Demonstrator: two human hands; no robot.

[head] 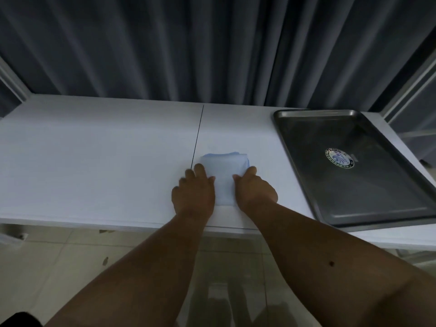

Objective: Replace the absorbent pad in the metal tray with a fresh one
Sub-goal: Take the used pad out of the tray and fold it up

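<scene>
Both forearms reach from the near edge to a folded pale blue pad (224, 172) on the white counter (99, 161). Left hand (194, 191) rests on the pad's left edge with fingers curled; right hand (256, 188) pinches its right edge. Their palms hide the pad's near corners. Well right lies the metal tray (306, 161), bare but for a round sticker (339, 157) with unreadable print, its right corner cut off.
</scene>
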